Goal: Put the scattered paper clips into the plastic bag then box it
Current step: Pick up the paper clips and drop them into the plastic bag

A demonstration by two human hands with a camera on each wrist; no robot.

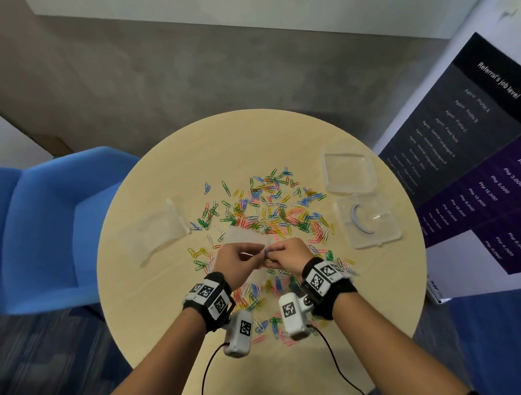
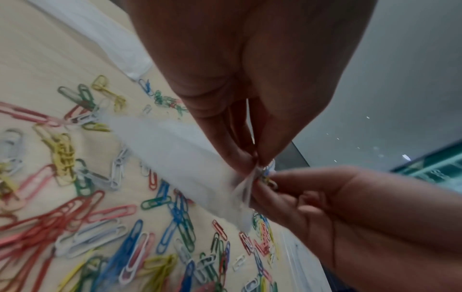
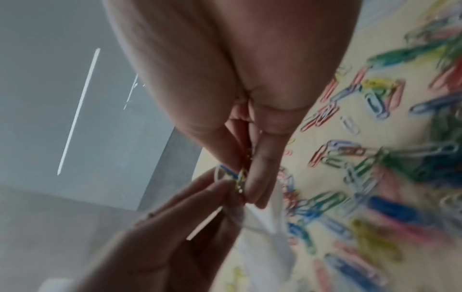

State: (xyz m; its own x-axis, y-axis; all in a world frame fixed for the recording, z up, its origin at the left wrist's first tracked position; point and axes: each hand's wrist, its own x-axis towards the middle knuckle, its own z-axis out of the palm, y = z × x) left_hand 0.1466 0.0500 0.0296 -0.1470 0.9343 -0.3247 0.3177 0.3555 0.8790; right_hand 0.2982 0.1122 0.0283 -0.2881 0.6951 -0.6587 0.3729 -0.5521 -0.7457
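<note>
Coloured paper clips point(image 1: 272, 212) lie scattered across the middle of the round table point(image 1: 168, 309). A small clear plastic bag point(image 1: 246, 239) hangs tilted just above them. My left hand point(image 1: 258, 255) pinches the bag's mouth between thumb and fingers; the left wrist view shows the bag point(image 2: 180, 158) trailing down from that pinch. My right hand point(image 1: 273, 254) meets it at the mouth and pinches a few paper clips point(image 2: 268, 178), seen from the right wrist as a small bunch point(image 3: 240, 182) at its fingertips. Whether any clips are inside the bag is not visible.
A second clear bag point(image 1: 160, 231) lies flat at the table's left. A clear plastic box point(image 1: 349, 170) and its open half point(image 1: 369, 221) with a blue ring inside sit at the right. A blue chair point(image 1: 41, 229) stands left; a printed banner point(image 1: 480, 168) stands right.
</note>
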